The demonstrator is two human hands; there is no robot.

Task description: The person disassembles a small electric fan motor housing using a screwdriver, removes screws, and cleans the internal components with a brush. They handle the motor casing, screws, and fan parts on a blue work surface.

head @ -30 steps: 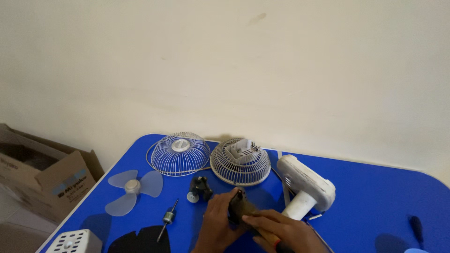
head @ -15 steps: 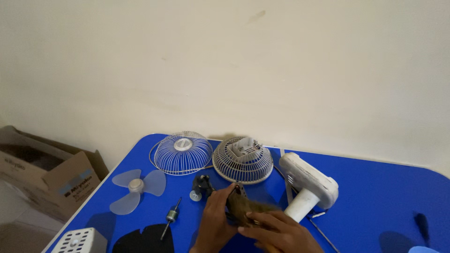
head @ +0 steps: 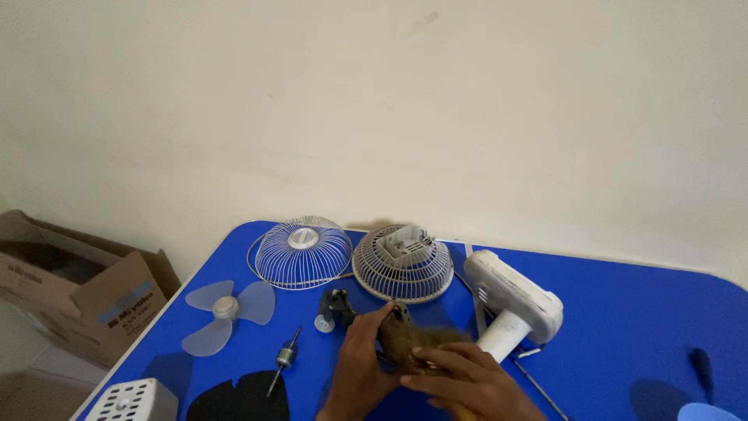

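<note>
Both hands are down at the near edge of the blue worktop (head: 623, 312), working on a dusty brown fan motor (head: 405, 339). The left hand (head: 360, 362) has its fingers wrapped around the motor's left side, and the right hand (head: 467, 382) has its fingers curled over the right end, though I can't tell if it's also holding a tool. Looks like the strip-down stage, motor being taken apart. Any next move needs a steady hold. Around it: two wire guards (head: 302, 251), clear blade (head: 222, 312), white stand (head: 514, 300), loose shaft (head: 285, 359).
</note>
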